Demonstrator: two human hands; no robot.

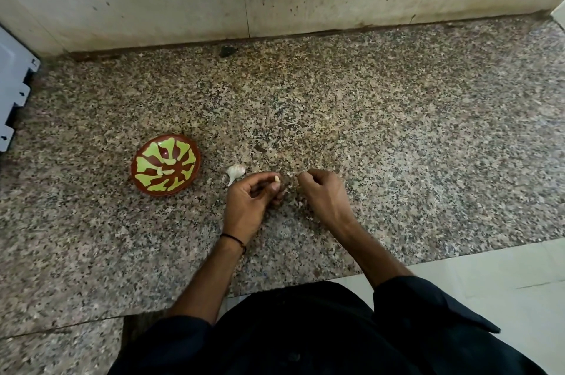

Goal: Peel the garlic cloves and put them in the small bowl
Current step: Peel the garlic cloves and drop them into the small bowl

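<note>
Two hands over the counter (397,130): the left hand (250,200) pinches a garlic clove (277,179) in its fingers; the right hand (324,194) has fingers curled, contents unclear. Risk — a slick clove slipping short of the small bowl (159,192), leftward.

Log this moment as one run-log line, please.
left hand: pinches clove | right hand: curled, contents unclear | bowl: peeled cloves inside | bulb: on counter between bowl and hands

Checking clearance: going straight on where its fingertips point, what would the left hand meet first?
Holding a garlic clove, the left hand would likely meet the right hand close by; depth unclear.
</note>
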